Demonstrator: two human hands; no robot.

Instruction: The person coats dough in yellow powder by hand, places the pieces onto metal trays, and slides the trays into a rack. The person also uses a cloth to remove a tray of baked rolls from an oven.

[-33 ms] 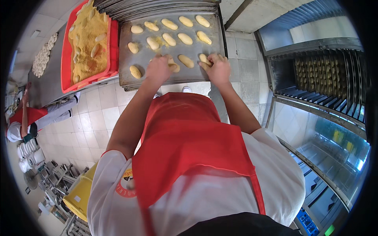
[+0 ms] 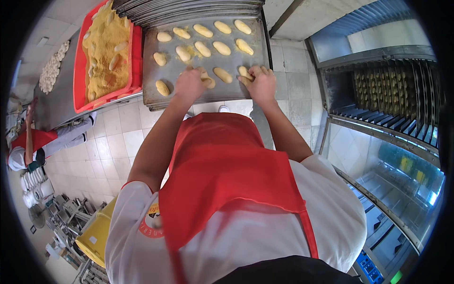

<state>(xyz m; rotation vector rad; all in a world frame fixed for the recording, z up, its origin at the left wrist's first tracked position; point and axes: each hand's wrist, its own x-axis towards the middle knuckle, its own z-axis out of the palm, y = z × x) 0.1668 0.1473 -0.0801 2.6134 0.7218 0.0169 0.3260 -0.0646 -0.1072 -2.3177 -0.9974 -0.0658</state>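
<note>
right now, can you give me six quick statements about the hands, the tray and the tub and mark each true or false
1. The left hand is at a dough piece on the metal tray. True.
2. The right hand is at another dough piece. True.
3. The pieces on the tray are flat squares. False: they are rounded and mostly elongated.
4. The red tub holds yellow powdery material. True.
5. The tub stands to the tray's right. False: it is to the left.
6. The tray holds only one piece. False: it holds several.
</note>
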